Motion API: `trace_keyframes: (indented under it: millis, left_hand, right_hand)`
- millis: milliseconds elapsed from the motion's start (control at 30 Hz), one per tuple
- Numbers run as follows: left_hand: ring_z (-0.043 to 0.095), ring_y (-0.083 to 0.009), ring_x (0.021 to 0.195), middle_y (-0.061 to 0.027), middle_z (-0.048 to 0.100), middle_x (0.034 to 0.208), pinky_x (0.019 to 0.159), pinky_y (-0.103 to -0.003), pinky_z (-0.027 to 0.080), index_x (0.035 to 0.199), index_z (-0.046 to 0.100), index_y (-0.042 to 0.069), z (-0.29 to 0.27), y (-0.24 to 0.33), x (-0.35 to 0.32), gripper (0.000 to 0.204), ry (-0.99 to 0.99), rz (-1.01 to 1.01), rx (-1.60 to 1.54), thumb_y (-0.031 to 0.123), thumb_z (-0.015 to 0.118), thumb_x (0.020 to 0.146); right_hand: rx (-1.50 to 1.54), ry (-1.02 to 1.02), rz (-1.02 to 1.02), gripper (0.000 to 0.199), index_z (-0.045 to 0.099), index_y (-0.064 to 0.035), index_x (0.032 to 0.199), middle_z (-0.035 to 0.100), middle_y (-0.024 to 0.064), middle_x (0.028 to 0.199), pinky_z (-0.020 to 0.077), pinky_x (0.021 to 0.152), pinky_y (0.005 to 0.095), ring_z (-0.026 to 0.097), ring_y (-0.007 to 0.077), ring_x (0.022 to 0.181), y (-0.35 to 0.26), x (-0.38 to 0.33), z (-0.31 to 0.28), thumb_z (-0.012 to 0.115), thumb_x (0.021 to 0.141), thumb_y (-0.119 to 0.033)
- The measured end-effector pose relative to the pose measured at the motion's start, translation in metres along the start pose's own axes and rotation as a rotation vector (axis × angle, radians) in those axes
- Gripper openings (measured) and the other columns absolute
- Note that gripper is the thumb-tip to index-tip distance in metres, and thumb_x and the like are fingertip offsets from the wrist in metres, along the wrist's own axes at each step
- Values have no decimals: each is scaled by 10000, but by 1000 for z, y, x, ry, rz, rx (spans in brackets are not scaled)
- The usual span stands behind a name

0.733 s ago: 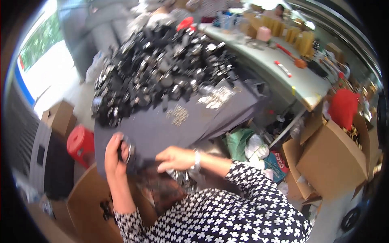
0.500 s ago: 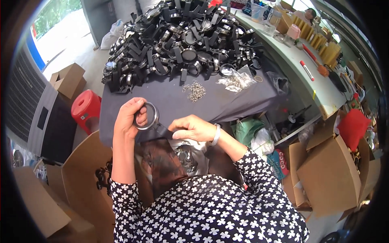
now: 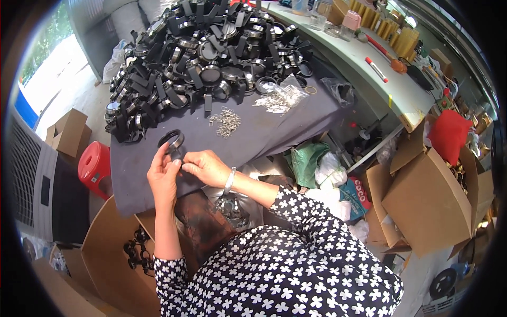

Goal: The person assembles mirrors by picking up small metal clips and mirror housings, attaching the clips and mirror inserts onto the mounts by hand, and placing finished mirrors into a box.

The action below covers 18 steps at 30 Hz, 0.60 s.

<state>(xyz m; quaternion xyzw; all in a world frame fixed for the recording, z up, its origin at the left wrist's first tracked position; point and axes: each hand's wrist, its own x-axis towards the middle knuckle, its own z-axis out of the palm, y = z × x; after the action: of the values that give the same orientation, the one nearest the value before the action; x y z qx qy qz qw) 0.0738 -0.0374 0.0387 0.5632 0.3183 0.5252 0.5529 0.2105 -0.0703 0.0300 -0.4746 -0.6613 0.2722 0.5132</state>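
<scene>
Left of centre in frame, the left hand (image 3: 165, 173) clamps the black ring piece (image 3: 178, 141) above the counter (image 3: 132, 171), seemingly steadying it for the right hand (image 3: 210, 168), close alongside, whose grip I cannot tell, with small metal bits (image 3: 227, 123) lying just beyond, presumably for easy reach.

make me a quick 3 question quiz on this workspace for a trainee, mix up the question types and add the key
1. True or false: the silvery metal bracelet is worn on the left wrist.
2. Where does the round-topped red plastic stool stand?
a) on top of the table covered in dark cloth
b) to the left of that table
c) to the right of that table
3. Fill in: the left hand holds a ____-shaped black piece with a shiny silver rim.

Key: 1. False, it is on the right; 2. b; 3. ring
</scene>
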Motion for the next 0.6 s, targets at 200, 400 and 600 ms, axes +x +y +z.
trace_keyframes:
  millis: [200,400,600]
  left_hand:
    - [418,-22,586,47,451,702,487,-169,374,1237,423,9,-21,-42,24,509,4,-4,173,24,586,755]
    - [426,-29,549,25,473,693,425,-166,401,1230,426,6,-22,-37,21,469,43,-48,83,19,537,775]
    - [427,-38,542,5,485,710,421,-171,390,1215,438,-6,-22,-39,19,436,67,-53,103,41,533,791]
  right_hand:
    - [-186,48,-2,128,594,-49,790,585,152,657,441,548,382,578,323,624,30,-3,-3,571,778,-175]
    - [-288,244,23,106,584,-27,791,581,149,669,449,556,331,582,263,604,35,-4,-86,565,776,-131]
    - [-612,409,203,120,596,-26,830,601,154,720,459,621,347,603,289,689,73,4,-169,582,764,-125]
